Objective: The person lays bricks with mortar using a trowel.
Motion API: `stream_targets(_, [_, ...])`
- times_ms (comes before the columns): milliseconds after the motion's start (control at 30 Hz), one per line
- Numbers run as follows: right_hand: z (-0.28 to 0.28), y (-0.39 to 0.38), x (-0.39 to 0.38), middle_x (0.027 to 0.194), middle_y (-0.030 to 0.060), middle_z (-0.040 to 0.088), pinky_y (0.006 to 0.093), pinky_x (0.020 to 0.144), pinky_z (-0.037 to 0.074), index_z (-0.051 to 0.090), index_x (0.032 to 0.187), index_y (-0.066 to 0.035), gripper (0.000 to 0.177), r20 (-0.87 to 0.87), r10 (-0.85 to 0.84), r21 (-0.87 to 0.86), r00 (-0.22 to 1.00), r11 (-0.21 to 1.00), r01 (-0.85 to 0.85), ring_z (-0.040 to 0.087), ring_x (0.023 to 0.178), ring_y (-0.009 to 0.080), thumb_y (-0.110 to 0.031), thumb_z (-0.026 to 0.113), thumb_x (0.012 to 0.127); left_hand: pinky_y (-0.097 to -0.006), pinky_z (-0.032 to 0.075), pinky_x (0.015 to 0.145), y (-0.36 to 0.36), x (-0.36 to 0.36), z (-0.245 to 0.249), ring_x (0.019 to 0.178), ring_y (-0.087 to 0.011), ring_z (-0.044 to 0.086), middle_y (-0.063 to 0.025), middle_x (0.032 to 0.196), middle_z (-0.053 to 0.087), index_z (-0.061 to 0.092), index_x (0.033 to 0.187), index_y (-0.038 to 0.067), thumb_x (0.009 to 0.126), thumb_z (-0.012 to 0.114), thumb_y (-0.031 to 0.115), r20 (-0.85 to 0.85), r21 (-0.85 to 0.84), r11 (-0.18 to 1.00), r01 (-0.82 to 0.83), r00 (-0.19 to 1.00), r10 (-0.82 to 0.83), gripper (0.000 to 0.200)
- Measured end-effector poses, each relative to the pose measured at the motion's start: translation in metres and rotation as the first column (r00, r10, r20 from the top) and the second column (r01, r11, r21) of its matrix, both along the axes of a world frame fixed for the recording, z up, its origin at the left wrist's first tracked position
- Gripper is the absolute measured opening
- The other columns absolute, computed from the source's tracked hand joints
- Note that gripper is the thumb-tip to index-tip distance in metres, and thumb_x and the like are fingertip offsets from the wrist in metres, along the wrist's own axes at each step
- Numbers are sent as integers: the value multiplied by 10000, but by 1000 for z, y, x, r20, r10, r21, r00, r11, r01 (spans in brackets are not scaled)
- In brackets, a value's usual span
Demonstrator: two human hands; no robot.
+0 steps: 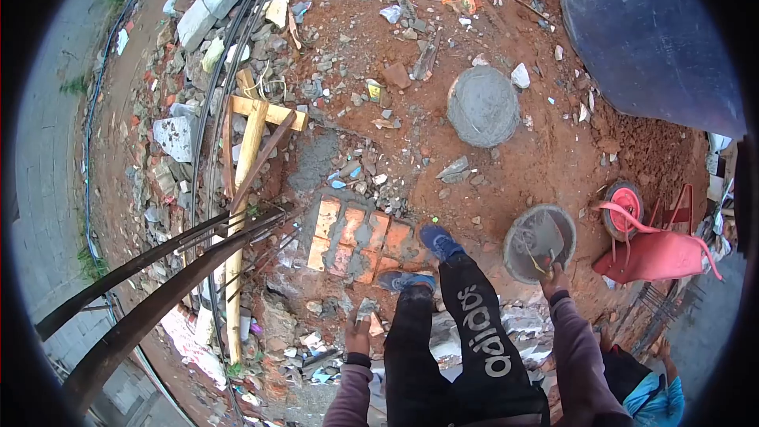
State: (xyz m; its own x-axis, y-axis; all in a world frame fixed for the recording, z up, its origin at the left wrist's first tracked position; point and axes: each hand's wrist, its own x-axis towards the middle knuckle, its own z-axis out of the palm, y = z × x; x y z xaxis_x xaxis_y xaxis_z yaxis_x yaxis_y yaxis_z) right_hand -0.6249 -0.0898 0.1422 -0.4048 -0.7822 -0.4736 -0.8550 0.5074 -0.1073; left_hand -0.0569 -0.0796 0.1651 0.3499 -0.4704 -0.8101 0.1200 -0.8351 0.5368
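Observation:
Over the rubble at the lower middle is my left hand [358, 336], its fingers apart and nothing seen in them. My right hand [555, 278] is closed on the handle of a trowel [541, 264], whose blade is in or over a round grey basin [518, 241]. Just above my feet lies a patch of orange bricks [348, 233] with grey mortar between and on them. One blue shoe [441, 243] rests beside the bricks and the other [405, 280] at their lower edge.
A round container of wet mortar [484, 107] stands farther ahead. Right of the basin is a red wheelbarrow [656, 257], below a large dark blue tank [652, 32]. Wooden poles [241, 245] and cables stand left. A person in blue [656, 399] is at lower right.

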Motion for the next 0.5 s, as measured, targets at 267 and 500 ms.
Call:
stream_targets(267, [-32,-47,-39,959,79,636,373,590,538,522,1098,-87,311,586,-543,16,602,750,661,639,739,228,-342,560,923,-303,472,898,-103,-51,-27,1028,-198,615,-113,1108,655,586,1189,-35,875,693,189,-80,-47,995,-88,993,84,400])
stream_targets(500, [92,-273,153,876,27,568,291,532,512,528,982,-125,178,871,-440,420,-219,437,795,593,695,132,-298,543,945,-378,353,1078,-306,-278,-91,1313,-355,431,-286,1392,437,283,1444,-53,828,711,425,-295,-104,993,46,953,-75,889])
